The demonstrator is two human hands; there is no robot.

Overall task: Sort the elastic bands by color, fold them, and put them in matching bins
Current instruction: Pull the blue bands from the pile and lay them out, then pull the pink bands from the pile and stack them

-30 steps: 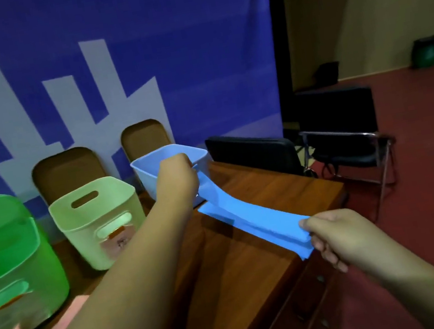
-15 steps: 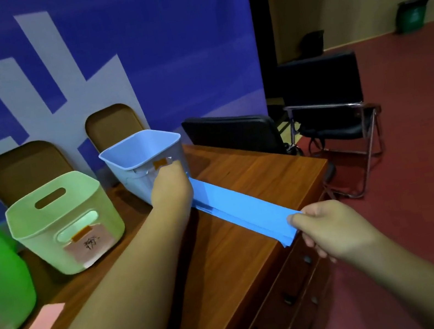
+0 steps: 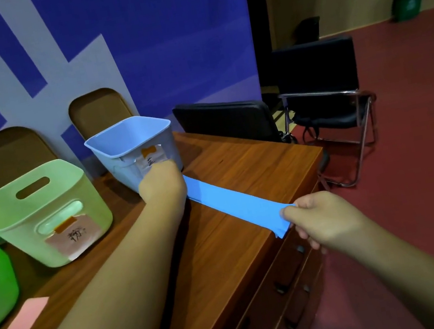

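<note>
— What is the right hand (image 3: 321,218) doing?
— It pinches the near end of the blue band (image 3: 234,204) between thumb and curled fingers, just past the edge of the table (image 3: 253,163).
— And the left hand (image 3: 163,185)?
— Its fingers are curled over the band's far end, down at the tabletop, right in front of the blue bin (image 3: 131,147). The fingertips are hidden behind the knuckles.
— So where does the band lie?
— Drawn flat and straight between both hands, across the table's corner. The pale green bin (image 3: 44,212) stands to the left.
</note>
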